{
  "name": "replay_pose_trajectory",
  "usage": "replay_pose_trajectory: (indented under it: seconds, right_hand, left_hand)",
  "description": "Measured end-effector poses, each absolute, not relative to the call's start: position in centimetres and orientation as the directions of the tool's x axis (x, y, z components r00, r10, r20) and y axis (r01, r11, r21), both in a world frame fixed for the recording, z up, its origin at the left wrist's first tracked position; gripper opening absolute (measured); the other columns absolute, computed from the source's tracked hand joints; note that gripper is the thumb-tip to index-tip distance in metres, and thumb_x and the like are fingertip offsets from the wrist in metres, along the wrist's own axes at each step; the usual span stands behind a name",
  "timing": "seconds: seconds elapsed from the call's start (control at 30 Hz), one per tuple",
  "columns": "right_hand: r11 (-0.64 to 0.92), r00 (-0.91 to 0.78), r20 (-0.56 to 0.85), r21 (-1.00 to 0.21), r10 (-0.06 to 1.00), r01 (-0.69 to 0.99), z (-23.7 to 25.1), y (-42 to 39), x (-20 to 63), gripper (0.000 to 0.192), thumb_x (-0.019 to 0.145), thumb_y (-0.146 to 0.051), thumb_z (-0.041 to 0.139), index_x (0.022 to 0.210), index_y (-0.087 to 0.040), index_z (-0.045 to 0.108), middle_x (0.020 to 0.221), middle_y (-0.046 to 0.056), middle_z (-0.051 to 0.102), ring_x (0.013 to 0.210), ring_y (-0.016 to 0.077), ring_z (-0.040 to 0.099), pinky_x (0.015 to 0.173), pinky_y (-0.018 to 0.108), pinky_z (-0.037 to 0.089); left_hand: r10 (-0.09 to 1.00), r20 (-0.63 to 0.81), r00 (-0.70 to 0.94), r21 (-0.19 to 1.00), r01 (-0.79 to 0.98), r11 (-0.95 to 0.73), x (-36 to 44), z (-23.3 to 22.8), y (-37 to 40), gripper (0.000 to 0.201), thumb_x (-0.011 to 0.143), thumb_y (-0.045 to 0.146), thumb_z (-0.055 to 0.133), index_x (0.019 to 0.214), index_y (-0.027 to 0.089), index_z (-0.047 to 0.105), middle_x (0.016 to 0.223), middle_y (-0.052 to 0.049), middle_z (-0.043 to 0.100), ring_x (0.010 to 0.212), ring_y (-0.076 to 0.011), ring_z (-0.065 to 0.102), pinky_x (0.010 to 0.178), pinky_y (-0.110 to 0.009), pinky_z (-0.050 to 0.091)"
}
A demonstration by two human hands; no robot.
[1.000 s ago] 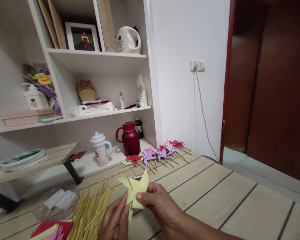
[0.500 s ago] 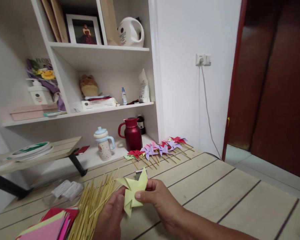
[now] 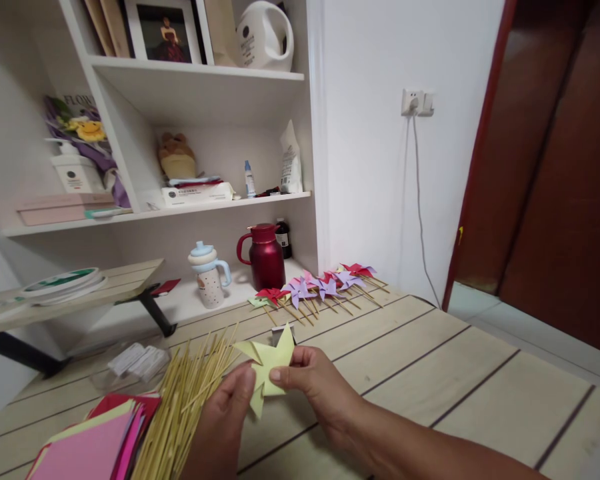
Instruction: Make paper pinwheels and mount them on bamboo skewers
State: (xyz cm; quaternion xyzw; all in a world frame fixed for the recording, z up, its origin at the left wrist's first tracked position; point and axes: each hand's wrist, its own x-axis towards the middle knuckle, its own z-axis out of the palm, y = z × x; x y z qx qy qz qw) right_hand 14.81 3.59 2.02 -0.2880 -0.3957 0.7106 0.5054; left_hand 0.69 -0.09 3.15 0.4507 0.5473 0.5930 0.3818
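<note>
Head view: both hands' fingers [image 3: 283, 377] pinch a yellow pinwheel [image 3: 267, 362]; sticks [image 3: 179, 393], paper [image 3: 87, 441] lie left.

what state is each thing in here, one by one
yellow pinwheel: folded, no stick visible
right hand: pinching the yellow pinwheel
left hand: at its edge, grip unclear
other pinwheels: on sticks, lying down
loose sticks: piled
coloured paper: stacked
red jug: upright, lid on
cup: upright, lid on
plug: in the socket
</note>
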Motion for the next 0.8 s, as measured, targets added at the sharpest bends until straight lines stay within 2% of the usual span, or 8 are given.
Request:
replay_pose_trajectory:
  seconds: [0.1, 0.23, 0.3, 0.4, 0.6, 0.8]
  right_hand:
    - [-0.158, -0.322, 0.002, -0.868, 0.947, -0.471, 1.9, 3.5, 14.7, 0.024, 0.053, -0.019, 0.082, 0.076, -0.012, 0.076, 0.075, 0.005, 0.074, 0.066, 0.015, 0.061, 0.068, 0.027, 0.046]
    - [-0.154, -0.318, 0.004, -0.87, 0.948, -0.469, 2.0, 3.4, 14.7, 0.028, 0.051, -0.022, 0.084, 0.075, -0.012, 0.076, 0.071, 0.005, 0.073, 0.064, 0.0147, 0.059, 0.067, 0.027, 0.045]
    - [-0.149, -0.314, 0.005, -0.873, 0.95, -0.465, 2.0, 3.5, 14.7, 0.028, 0.051, -0.023, 0.085, 0.075, -0.012, 0.076, 0.071, 0.005, 0.073, 0.065, 0.0149, 0.06, 0.068, 0.028, 0.045]
    - [-0.132, -0.309, 0.018, -0.88, 0.951, -0.457, 1.7, 3.6, 14.7, 0.028, 0.052, -0.024, 0.086, 0.075, -0.013, 0.075, 0.075, 0.005, 0.073, 0.069, 0.0161, 0.061, 0.072, 0.029, 0.045]
    - [-0.108, -0.307, 0.031, -0.898, 0.951, -0.427, 1.8, 3.5, 14.7, 0.029, 0.052, -0.025, 0.086, 0.077, -0.012, 0.076, 0.075, 0.004, 0.073, 0.071, 0.0168, 0.062, 0.075, 0.03, 0.045]
    - [-0.119, -0.302, 0.007, -0.911, 0.953, -0.396, 2.1, 3.3, 14.6, 0.031, 0.051, -0.027, 0.087, 0.074, -0.013, 0.074, 0.071, 0.003, 0.071, 0.07, 0.0169, 0.061, 0.075, 0.031, 0.045]
  left_hand:
    - [0.972, -0.053, -0.227, 0.991, -0.134, 0.023, 0.6, 2.6, 0.0, 0.047, 0.066, 0.046, 0.079, 0.101, 0.015, 0.072, 0.095, -0.008, 0.077, 0.099, -0.0283, 0.069, 0.09, -0.038, 0.051]
    - [0.979, -0.113, -0.173, 0.968, -0.241, 0.069, 0.5, 2.6, -0.1, 0.042, 0.065, 0.044, 0.081, 0.094, 0.015, 0.069, 0.083, -0.005, 0.077, 0.082, -0.0241, 0.071, 0.076, -0.034, 0.053]
    - [0.977, -0.122, -0.177, 0.967, -0.243, 0.077, 0.6, 2.7, -0.1, 0.045, 0.064, 0.043, 0.081, 0.096, 0.014, 0.069, 0.082, -0.005, 0.077, 0.082, -0.0239, 0.071, 0.079, -0.034, 0.053]
    - [0.974, -0.124, -0.191, 0.973, -0.215, 0.082, 0.8, 3.1, -0.3, 0.052, 0.059, 0.041, 0.084, 0.101, 0.013, 0.071, 0.088, -0.007, 0.078, 0.093, -0.0264, 0.071, 0.086, -0.036, 0.052]
    - [0.982, -0.101, -0.16, 0.989, -0.121, 0.082, 0.6, 3.6, -0.5, 0.041, 0.058, 0.044, 0.083, 0.089, 0.017, 0.077, 0.083, -0.005, 0.078, 0.085, -0.0266, 0.072, 0.079, -0.035, 0.054]
    - [0.982, -0.091, -0.165, 0.995, -0.063, 0.082, 0.2, 3.5, -0.5, 0.037, 0.059, 0.044, 0.082, 0.087, 0.019, 0.077, 0.084, -0.003, 0.078, 0.094, -0.027, 0.071, 0.082, -0.032, 0.053]
